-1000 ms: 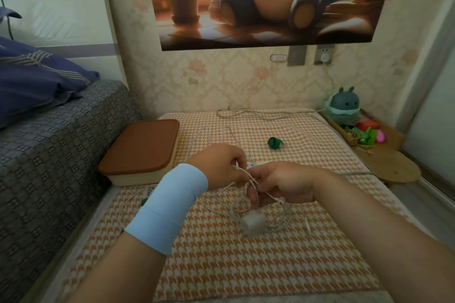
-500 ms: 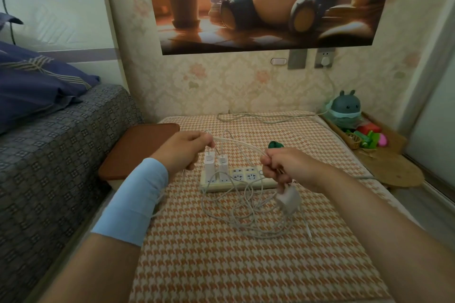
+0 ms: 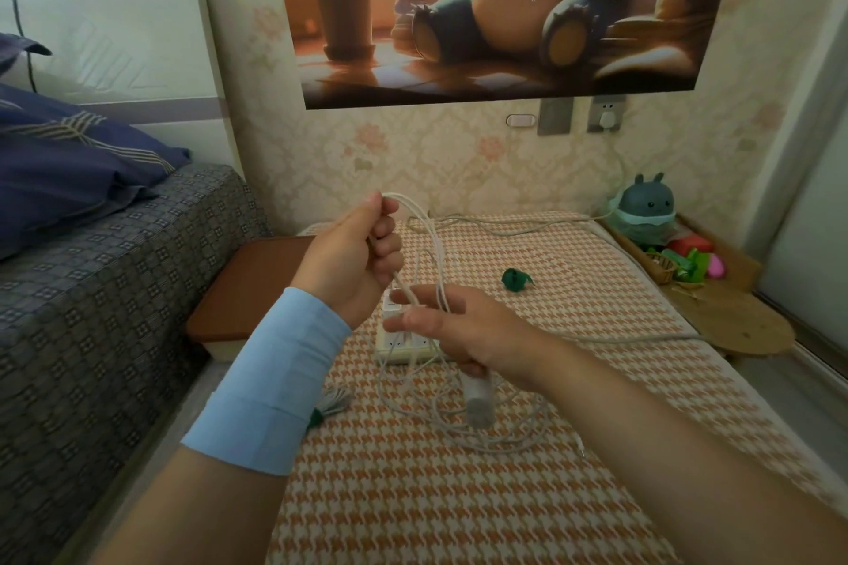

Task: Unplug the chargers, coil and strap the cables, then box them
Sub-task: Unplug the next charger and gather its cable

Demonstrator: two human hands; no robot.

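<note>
Leaves slack cable point(image 3: 504, 447) in loose rings on the tabletop point(image 3: 413, 514), nearest. Holds the charger point(image 3: 477, 401) just above it in the right hand point(image 3: 459, 330), lower fingers curled round it, thumb and forefinger straight beside the strands. Grips the top of the loops in the left hand point(image 3: 358, 252), higher and farther, which sets the coil's long axis near upright between both hands. Probably needs the green strap point(image 3: 514, 279) next: lies beyond, right of the power strip point(image 3: 399, 342), nearer the right hand.

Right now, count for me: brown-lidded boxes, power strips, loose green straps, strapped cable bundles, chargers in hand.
Brown-lidded box: 1
Power strip: 1
Loose green strap: 1
Strapped cable bundle: 1
Charger in hand: 1
Total: 5
</note>
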